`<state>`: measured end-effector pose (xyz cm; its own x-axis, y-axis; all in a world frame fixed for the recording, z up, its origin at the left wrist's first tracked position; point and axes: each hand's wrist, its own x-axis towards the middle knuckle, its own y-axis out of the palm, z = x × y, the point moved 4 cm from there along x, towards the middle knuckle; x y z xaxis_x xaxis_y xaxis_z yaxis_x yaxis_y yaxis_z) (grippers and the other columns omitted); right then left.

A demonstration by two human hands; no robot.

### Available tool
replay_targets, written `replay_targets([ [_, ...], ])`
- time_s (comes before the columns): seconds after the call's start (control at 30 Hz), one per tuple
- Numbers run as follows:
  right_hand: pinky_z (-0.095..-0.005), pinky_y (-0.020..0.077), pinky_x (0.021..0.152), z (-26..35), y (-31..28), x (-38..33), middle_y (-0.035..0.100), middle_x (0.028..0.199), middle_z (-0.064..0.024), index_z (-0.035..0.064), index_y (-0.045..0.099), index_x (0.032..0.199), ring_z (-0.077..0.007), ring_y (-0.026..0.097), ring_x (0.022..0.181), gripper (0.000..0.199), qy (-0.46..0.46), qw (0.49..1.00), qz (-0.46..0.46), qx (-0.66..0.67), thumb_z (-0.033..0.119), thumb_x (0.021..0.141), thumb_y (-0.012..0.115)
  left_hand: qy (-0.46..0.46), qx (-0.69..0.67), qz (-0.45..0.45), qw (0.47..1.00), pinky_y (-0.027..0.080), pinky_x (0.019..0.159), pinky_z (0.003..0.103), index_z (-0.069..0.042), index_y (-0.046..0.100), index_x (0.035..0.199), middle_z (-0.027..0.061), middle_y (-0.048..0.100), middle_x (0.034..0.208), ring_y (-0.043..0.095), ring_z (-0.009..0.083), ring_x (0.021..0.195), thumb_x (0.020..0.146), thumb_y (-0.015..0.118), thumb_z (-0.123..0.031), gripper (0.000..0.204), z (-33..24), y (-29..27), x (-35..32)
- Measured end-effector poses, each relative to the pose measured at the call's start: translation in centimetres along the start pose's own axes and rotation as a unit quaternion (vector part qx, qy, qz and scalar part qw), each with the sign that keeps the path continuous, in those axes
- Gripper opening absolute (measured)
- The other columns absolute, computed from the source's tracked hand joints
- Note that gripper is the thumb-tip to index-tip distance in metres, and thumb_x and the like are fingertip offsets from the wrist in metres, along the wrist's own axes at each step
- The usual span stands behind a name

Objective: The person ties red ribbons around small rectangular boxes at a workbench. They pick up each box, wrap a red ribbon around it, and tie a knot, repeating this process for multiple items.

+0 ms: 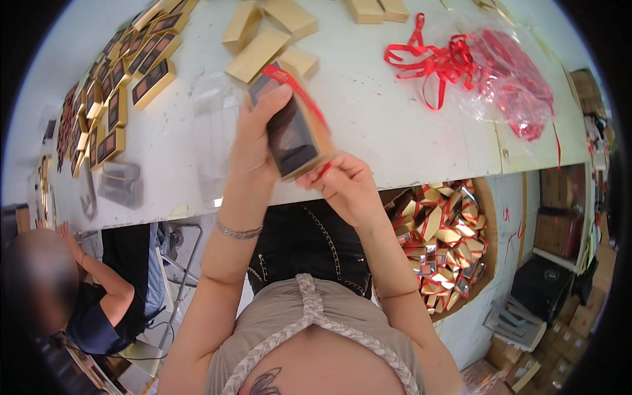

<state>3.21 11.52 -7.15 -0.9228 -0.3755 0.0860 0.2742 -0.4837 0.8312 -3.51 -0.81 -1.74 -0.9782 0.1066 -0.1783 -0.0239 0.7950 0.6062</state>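
Note:
My left hand [253, 128] is wrapped round a gold box with a dark window [289, 138], held tilted above the white table, thumb across its upper part. A red ribbon [311, 108] runs along the box's right side. At the lower right corner of the box, my right hand [345, 187] has its fingers closed in a pinch on a bit of that ribbon. Just beyond the held box lie several plain gold boxes [259, 54], one partly hidden behind it.
Loose red ribbons [438, 66] spill from a plastic bag [510, 79] at the right. Many gold boxes with dark windows [153, 82] cover the left side. Transparent plastic trays [120, 184] lie nearby. A carton [490, 247] of ribboned boxes stands below the edge. Another person [108, 296] sits at left.

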Motion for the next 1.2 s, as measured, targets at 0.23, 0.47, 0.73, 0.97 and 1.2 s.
replay_targets([
  [0.23, -0.0281, 0.0420, 0.078, -0.3, -0.2, 0.3, 0.064, 0.095, -0.0072, 0.0027, 0.061, 0.097, -0.0123, 0.054, 0.087, 0.015, -0.026, 0.993, -0.115, -0.022, 0.015, 0.089, 0.060, 0.070, -0.028, -0.072, 0.995, 0.054, 0.067, 0.029, -0.003, 0.054, 0.102, 0.0076, 0.062, 0.092, 0.062, 0.0152, 0.079, 0.084, 0.063, -0.020, 0.026, 0.9, 0.5, 1.4],
  [0.47, -0.0269, 0.0414, 0.074, -1.1, 1.6, 0.2, 0.060, 0.095, 0.0026, 0.0100, 0.061, 0.099, -0.0090, 0.052, 0.084, 0.013, 0.065, 0.972, -0.124, 0.191, 0.019, 0.090, 0.060, 0.214, 0.043, -0.177, 0.960, 0.049, 0.073, 0.024, -0.003, 0.037, 0.115, 0.0080, 0.051, 0.099, 0.054, 0.0126, 0.086, 0.078, 0.069, -0.009, 0.049, 1.0, 0.6, 1.2],
  [0.73, -0.0292, 0.0431, 0.078, 1.1, -1.0, -0.6, 0.057, 0.105, -0.0030, 0.0073, 0.059, 0.101, -0.0102, 0.052, 0.095, 0.019, -0.040, 0.977, -0.208, 0.011, 0.020, 0.088, 0.062, 0.371, 0.215, -0.178, 0.885, 0.051, 0.076, 0.027, -0.004, 0.030, 0.120, 0.0113, 0.045, 0.107, 0.054, 0.0151, 0.091, 0.073, 0.071, -0.001, 0.062, -0.2, 2.3, -2.2],
  [0.97, -0.0312, 0.0434, 0.092, 10.6, -0.3, -11.8, 0.059, 0.110, -0.0079, 0.0023, 0.049, 0.127, -0.0193, 0.057, 0.104, 0.062, -0.058, 0.829, -0.281, -0.480, 0.000, 0.069, 0.072, 0.334, 0.412, 0.167, 0.831, 0.036, 0.099, 0.042, -0.002, 0.041, 0.125, 0.0225, 0.041, 0.131, 0.039, 0.0344, 0.123, 0.075, 0.074, -0.031, 0.067, 2.7, 6.5, -5.1],
  [1.2, -0.0294, 0.0466, 0.071, 20.3, -4.6, -12.6, 0.066, 0.087, -0.0102, 0.0008, 0.067, 0.094, -0.0199, 0.061, 0.076, 0.018, -0.039, 0.581, -0.392, -0.712, 0.012, 0.080, 0.066, 0.312, 0.845, -0.077, 0.427, 0.031, 0.103, 0.044, -0.003, 0.043, 0.129, 0.0207, 0.041, 0.134, 0.036, 0.0363, 0.126, 0.081, 0.066, -0.023, 0.057, 1.8, 2.2, 2.4],
])
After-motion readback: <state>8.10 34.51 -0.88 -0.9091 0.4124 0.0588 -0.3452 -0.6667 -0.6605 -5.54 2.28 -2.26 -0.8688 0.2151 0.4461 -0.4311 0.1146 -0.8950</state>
